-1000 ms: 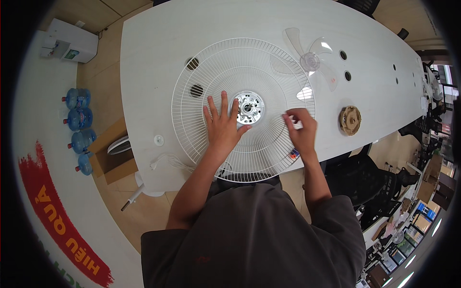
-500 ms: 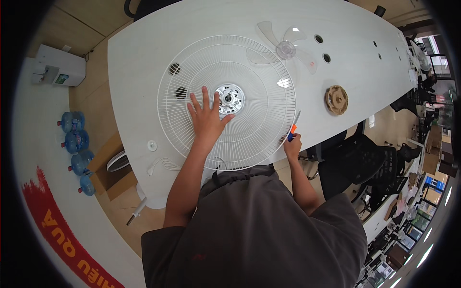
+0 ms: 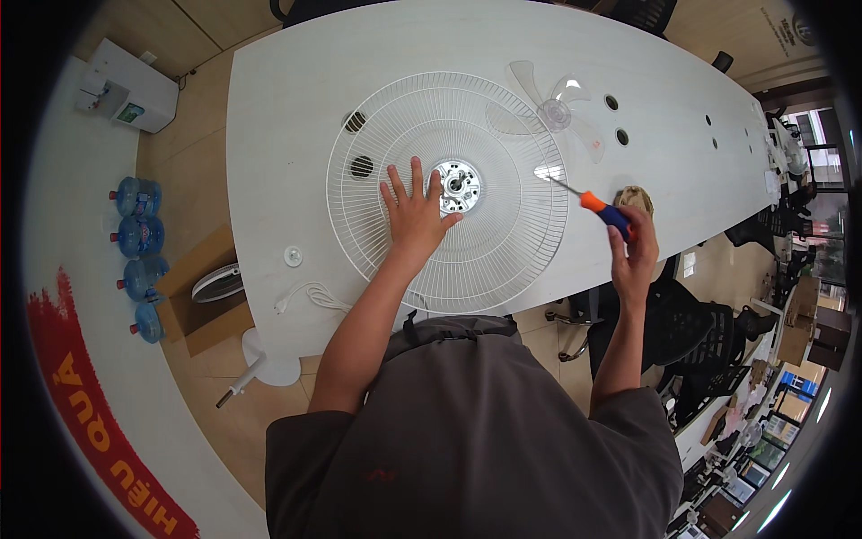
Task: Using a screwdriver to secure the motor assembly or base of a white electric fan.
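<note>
A white wire fan guard [image 3: 503, 260] lies on the table, with a round metal motor plate and shaft [image 3: 459, 186] at its middle. My left hand [image 3: 418, 218] rests on the guard with its fingers spread, the fingertips beside the metal plate. Past the guard's right edge, my right hand [image 3: 636, 251] grips a screwdriver [image 3: 609, 214] with an orange and blue handle. Its thin shaft points up and left, the tip over the guard's right rim. Partly hidden behind that hand is a round brown part [image 3: 635, 196].
Clear fan blades [image 3: 556, 114] lie beyond the guard on the white table [image 3: 278, 108]. Near the left edge are a small white round part [image 3: 293, 257] and a coiled white cord [image 3: 321, 294]. A box [image 3: 211, 296] and white stand [image 3: 269, 364] are at left, black chairs [image 3: 682, 328] at right.
My right hand has lifted the screwdriver from the guard's lower right rim, up and to the right. My left hand stays spread on the guard. The whole view has shifted slightly.
</note>
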The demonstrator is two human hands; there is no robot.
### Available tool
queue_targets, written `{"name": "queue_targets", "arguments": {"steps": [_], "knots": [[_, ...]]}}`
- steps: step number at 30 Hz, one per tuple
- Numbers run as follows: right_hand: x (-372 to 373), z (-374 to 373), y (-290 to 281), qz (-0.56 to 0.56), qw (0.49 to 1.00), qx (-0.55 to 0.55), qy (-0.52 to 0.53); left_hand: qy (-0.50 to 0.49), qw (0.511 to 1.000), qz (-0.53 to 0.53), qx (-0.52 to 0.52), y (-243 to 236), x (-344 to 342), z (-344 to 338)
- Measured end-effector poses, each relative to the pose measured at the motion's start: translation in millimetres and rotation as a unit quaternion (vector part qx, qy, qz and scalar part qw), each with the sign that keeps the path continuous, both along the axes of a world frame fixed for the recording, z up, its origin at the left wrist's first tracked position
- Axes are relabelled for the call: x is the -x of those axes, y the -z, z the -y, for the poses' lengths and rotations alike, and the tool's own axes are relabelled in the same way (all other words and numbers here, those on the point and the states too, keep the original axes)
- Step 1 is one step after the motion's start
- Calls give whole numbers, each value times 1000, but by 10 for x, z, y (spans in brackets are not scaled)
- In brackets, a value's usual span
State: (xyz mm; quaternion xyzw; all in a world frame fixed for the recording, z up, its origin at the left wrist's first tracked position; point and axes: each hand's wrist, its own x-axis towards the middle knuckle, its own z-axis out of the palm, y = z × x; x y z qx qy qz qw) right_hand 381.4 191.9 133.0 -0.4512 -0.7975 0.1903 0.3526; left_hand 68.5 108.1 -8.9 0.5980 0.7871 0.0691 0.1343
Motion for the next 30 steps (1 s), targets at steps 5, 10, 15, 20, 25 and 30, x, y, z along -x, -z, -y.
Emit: {"name": "queue_targets", "arguments": {"steps": [5,10,15,20,25,30], "knots": [[733,41,-143,55,987,28,-151,-7,1000,7,4,23,-14,-2],[990,-65,74,68,980,41,-182,-12,999,6,30,4,-12,-19],[1055,-102,98,84,978,41,-187,-14,999,12,29,4,-13,-27],[1056,-137,135,91,975,39,-200,-17,999,19,21,7,-15,-21],[1075,-145,150,90,976,36,-195,-20,999,36,8,-12,-20,-19],[1093,-150,169,95,974,37,-201,-20,999,32,9,-20,-25,-17]]}}
